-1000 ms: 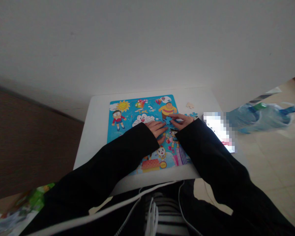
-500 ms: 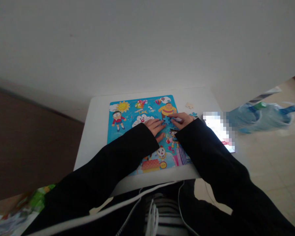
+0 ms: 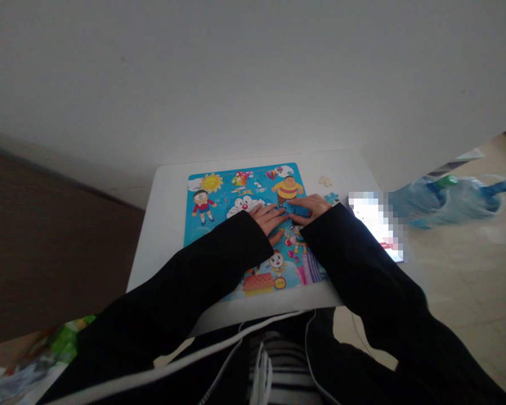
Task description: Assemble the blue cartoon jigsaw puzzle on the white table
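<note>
A blue cartoon jigsaw puzzle (image 3: pixel 201 236) lies on a small white table, partly covered by my sleeves and hands. My left hand (image 3: pixel 268 218) rests on its middle, fingers stretched out flat and apart. To the right of it, my right hand (image 3: pixel 314 208) has thumb and fingers closed around a blue puzzle piece (image 3: pixel 290 207), low over the board by the yellow-striped figure. The left fingertips are close beside that piece; whether they touch it I cannot tell. The piece's exact seating is hidden by the fingers.
On the white table (image 3: pixel 147 247), a pale puzzle piece (image 3: pixel 325 181) and a blue loose piece (image 3: pixel 331 197) lie right of the board. A lit phone-like screen (image 3: pixel 373 225) is at the right edge. Large plastic water bottles (image 3: pixel 451 202) lie on the floor; a wall rises behind.
My right fingers have shifted slightly around the blue puzzle piece, which now shows less clearly between the hands. My left hand stays on the board, nearly unmoved.
</note>
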A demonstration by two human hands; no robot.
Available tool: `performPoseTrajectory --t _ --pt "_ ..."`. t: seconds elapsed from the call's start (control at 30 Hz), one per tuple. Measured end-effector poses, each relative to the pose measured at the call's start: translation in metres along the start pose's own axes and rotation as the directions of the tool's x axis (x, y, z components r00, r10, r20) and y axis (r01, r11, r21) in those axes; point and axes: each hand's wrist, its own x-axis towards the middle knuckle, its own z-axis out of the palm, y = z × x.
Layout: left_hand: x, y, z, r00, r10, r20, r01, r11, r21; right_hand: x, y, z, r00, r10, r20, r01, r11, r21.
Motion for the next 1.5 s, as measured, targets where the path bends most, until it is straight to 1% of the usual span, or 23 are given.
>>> performPoseTrajectory --t 0.1,0.2,0.33,0.5,0.57,0.67,0.77,0.83,0.97,1.03,1.17,1.23,1.3,1.37,1.5 --pt "0.000 -0.001 0.003 1.000 0.009 -0.018 -0.009 1.000 -0.001 0.000 -0.001 -0.002 0.997 0.071 0.033 -0.072 0.997 0.015" --pt "-0.001 -0.003 0.005 0.999 0.016 -0.033 -0.016 1.000 0.006 0.000 0.001 -0.002 0.994 0.101 0.052 -0.102 0.995 0.020" --pt "-0.001 -0.006 0.010 0.998 0.030 -0.061 -0.030 1.000 0.001 0.000 0.006 0.002 0.995 0.091 0.051 -0.092 0.996 0.014" --pt "0.000 -0.011 0.018 0.990 0.015 -0.139 -0.019 0.999 -0.029 0.002 0.015 0.008 0.999 0.034 0.038 -0.035 0.999 0.014" --pt "0.000 -0.011 0.018 0.988 0.011 -0.151 -0.016 0.999 -0.029 0.002 0.015 0.008 0.999 0.019 0.032 -0.020 0.999 0.026" --pt "0.000 -0.009 0.015 0.991 0.008 -0.133 -0.011 1.000 -0.026 0.002 0.009 0.004 1.000 0.018 0.023 -0.019 0.999 0.033" --pt "0.000 -0.008 0.011 0.994 0.023 -0.103 -0.027 0.999 -0.033 0.002 -0.003 0.000 0.998 0.061 0.016 -0.061 0.998 0.021" --pt "0.001 -0.009 0.013 0.993 0.016 -0.115 -0.022 0.999 -0.050 0.003 -0.011 -0.001 0.996 0.092 0.018 -0.092 0.996 0.013" --pt "0.002 -0.015 0.022 0.991 -0.005 -0.135 -0.009 0.995 -0.103 0.007 -0.017 0.000 0.991 0.131 0.028 -0.129 0.989 -0.070" --pt "0.003 -0.018 0.025 0.985 -0.014 -0.170 -0.010 0.990 -0.138 0.008 -0.016 -0.001 0.989 0.145 0.037 -0.139 0.982 -0.129" --pt "0.004 -0.022 0.025 0.965 -0.030 -0.261 -0.023 0.980 -0.199 0.011 -0.015 -0.005 0.979 0.131 0.158 -0.093 0.969 -0.227" --pt "0.004 -0.022 0.024 0.961 -0.014 -0.276 -0.045 0.978 -0.206 0.011 -0.019 -0.007 0.976 0.124 0.180 -0.069 0.956 -0.284" --pt "0.004 -0.022 0.022 0.959 -0.008 -0.284 -0.054 0.976 -0.210 0.010 -0.025 -0.008 0.981 0.125 0.148 -0.069 0.939 -0.337" --pt "0.005 -0.022 0.020 0.963 -0.013 -0.268 -0.047 0.975 -0.216 0.009 -0.030 -0.008 0.984 0.134 0.118 -0.081 0.924 -0.374" --pt "0.006 -0.018 0.012 0.972 -0.040 -0.232 -0.014 0.974 -0.225 0.005 -0.034 -0.009 0.992 0.111 0.064 -0.079 0.922 -0.379"
